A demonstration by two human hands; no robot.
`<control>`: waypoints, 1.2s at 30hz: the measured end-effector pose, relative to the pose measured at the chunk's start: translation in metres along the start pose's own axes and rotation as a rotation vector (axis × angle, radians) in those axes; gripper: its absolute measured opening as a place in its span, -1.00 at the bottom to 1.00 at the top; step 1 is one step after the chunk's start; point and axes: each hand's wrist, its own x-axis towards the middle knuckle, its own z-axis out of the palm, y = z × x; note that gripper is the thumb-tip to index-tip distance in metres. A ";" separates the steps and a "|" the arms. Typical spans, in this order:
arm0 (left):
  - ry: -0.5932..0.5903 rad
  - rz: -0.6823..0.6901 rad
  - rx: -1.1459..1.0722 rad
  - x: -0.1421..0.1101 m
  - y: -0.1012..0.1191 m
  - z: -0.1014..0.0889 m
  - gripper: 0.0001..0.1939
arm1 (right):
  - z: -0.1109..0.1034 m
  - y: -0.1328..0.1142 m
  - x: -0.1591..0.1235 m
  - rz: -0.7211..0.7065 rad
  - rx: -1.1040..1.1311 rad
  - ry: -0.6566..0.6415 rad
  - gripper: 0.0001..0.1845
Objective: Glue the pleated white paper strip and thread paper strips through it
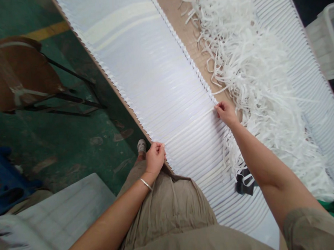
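Note:
A long row of overlapping white sheets (157,61) runs along the table, with ridged, notched edges on both sides. Across it stretches a thin white strip (190,126), pulled straight between my two hands. At the row's left edge, my left hand (155,156) is closed, finger and thumb pinching one end of the strip. My right hand (226,113) pinches the other end at the right edge. Nearer my body, the layers lie as evenly spaced ridges. Beside my right forearm, a small black piece (244,182) rests on the layers among loose strips.
A large heap of loose white strips (254,67) covers the table right of the row. Beyond it lies another ridged white row (301,56). At left stand a brown chair (24,69), a blue stool (8,176) and a white bin (29,235) on the green floor.

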 end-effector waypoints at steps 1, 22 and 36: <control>0.000 0.005 0.014 0.000 0.000 0.001 -0.78 | 0.000 0.000 0.000 0.001 0.003 0.004 -0.79; 0.043 0.004 0.014 0.002 0.001 0.002 -0.83 | 0.007 -0.002 0.005 -0.027 -0.144 0.071 -0.77; 0.073 -0.037 0.107 -0.003 0.014 0.002 -0.85 | 0.008 -0.003 0.003 -0.024 -0.191 0.100 -0.75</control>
